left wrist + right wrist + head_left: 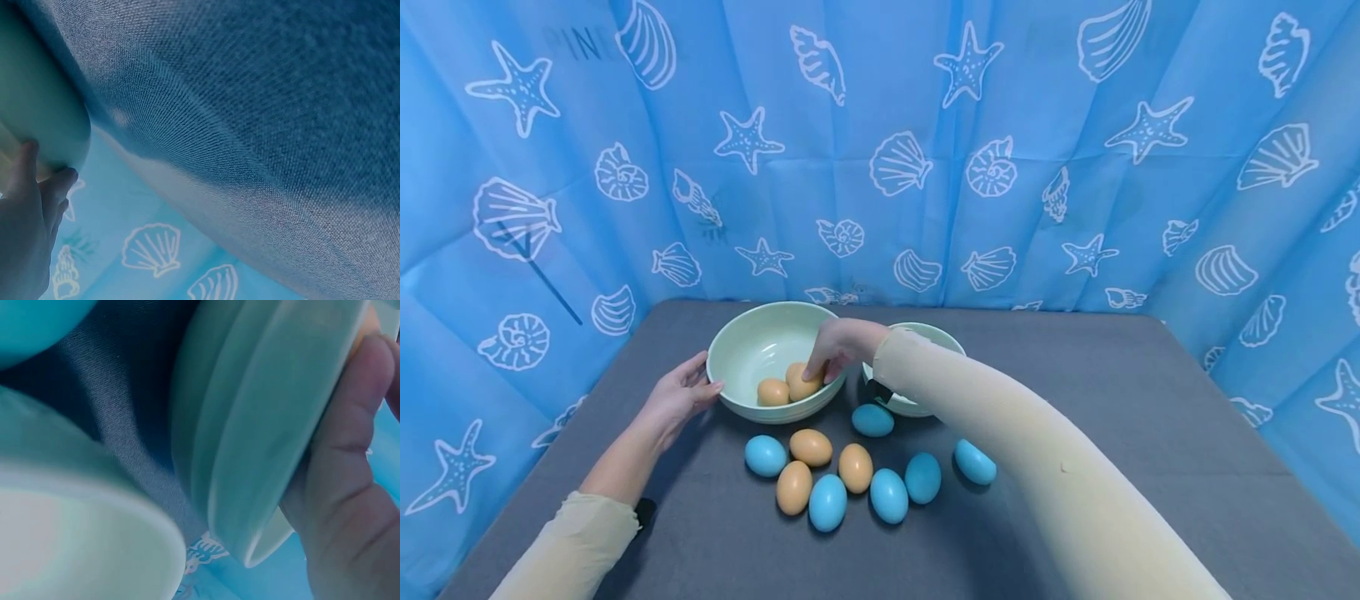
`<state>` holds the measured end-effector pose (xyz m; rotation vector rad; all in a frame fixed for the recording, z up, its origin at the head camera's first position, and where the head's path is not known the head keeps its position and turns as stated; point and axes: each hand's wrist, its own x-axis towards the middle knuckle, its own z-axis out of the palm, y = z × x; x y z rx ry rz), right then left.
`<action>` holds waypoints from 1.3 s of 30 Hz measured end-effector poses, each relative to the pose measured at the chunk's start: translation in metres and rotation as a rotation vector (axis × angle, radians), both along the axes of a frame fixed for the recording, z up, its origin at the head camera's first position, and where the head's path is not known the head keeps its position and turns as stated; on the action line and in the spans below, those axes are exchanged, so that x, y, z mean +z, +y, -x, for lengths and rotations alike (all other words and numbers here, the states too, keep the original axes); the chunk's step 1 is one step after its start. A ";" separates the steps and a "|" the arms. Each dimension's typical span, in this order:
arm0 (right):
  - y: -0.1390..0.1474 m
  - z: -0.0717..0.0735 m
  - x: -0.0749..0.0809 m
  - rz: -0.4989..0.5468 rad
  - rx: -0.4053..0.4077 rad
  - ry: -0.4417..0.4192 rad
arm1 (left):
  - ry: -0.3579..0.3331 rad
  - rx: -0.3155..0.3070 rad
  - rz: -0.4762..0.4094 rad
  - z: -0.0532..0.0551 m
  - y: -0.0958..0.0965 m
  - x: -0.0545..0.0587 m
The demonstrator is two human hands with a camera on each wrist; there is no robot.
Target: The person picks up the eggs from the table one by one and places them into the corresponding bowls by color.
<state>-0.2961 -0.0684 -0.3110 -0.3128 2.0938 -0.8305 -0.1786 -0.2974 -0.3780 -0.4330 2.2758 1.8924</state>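
A large pale green bowl (748,350) stands at the back left of the table. My left hand (676,402) holds its left side, thumb at the rim and fingers against the outer wall; the left wrist view shows fingertips on the bowl (50,112). Over the bowl's right rim reaches my right hand (844,343), gripping an orange egg (801,383) low inside. Another orange egg (772,392) lies beside it in the bowl. In the right wrist view, the thumb (369,375) covers most of the held egg.
A smaller pale green bowl (936,333) stands to the right, partly hidden by my right sleeve (1000,408). In front lie three orange eggs (855,468) and several blue eggs (827,502), one blue egg (975,462) against the sleeve's edge. A blue curtain (880,225) hangs behind.
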 end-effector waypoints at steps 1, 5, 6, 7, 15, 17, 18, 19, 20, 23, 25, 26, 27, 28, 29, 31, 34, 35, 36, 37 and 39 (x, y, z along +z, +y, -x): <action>-0.001 0.000 -0.001 -0.001 -0.001 -0.007 | 0.000 -0.001 -0.001 0.000 0.000 0.000; -0.004 0.002 -0.002 -0.013 0.009 -0.025 | 0.000 -0.006 -0.002 0.000 -0.001 0.000; -0.005 0.002 -0.002 -0.019 0.011 -0.025 | 0.001 -0.008 -0.004 0.000 -0.001 0.000; -0.005 0.003 -0.002 -0.027 0.016 -0.027 | 0.000 -0.008 -0.006 0.001 -0.001 0.000; -0.013 0.008 -0.003 -0.112 0.011 -0.047 | 0.000 -0.012 -0.011 0.001 -0.001 0.000; -0.015 0.009 -0.004 -0.124 0.003 -0.052 | 0.002 -0.018 -0.017 0.001 -0.001 -0.001; -0.016 0.010 -0.005 -0.135 -0.003 -0.052 | 0.003 -0.021 -0.022 0.001 -0.001 -0.001; -0.018 0.010 -0.005 -0.144 -0.005 -0.053 | 0.004 -0.023 -0.024 0.001 -0.001 -0.002; -0.019 0.010 -0.005 -0.147 -0.011 -0.054 | 0.005 -0.025 -0.027 0.001 -0.002 -0.002; -0.021 0.010 -0.007 -0.151 -0.015 -0.057 | 0.007 -0.028 -0.035 0.001 -0.002 -0.002; -0.022 0.010 -0.008 -0.138 -0.020 -0.059 | 0.006 -0.026 -0.035 0.002 -0.002 -0.001; -0.022 0.010 -0.009 -0.125 -0.022 -0.058 | 0.007 -0.025 -0.035 0.002 -0.003 -0.001; -0.022 0.009 -0.010 -0.108 -0.024 -0.056 | 0.006 -0.024 -0.035 0.002 -0.002 -0.001; -0.022 0.009 -0.011 -0.085 -0.031 -0.053 | 0.005 -0.022 -0.034 0.002 -0.002 -0.001; -0.021 0.008 -0.012 -0.059 -0.042 -0.049 | 0.006 -0.019 -0.030 0.001 -0.002 -0.001; -0.021 0.007 -0.016 0.000 -0.063 -0.033 | 0.007 -0.016 -0.025 0.001 -0.002 0.000; -0.022 0.004 -0.022 0.082 -0.108 -0.012 | 0.009 -0.008 -0.020 0.000 -0.001 0.000; -0.023 0.004 -0.025 0.101 -0.121 -0.010 | 0.010 -0.005 -0.020 0.000 0.000 0.000; -0.023 0.003 -0.027 0.115 -0.128 -0.004 | 0.010 -0.005 -0.022 -0.001 0.000 0.000; -0.024 0.003 -0.029 0.123 -0.138 -0.003 | 0.012 -0.006 -0.025 -0.001 0.001 0.000; -0.026 0.002 -0.032 0.129 -0.158 0.006 | 0.012 -0.005 -0.028 -0.001 0.001 0.001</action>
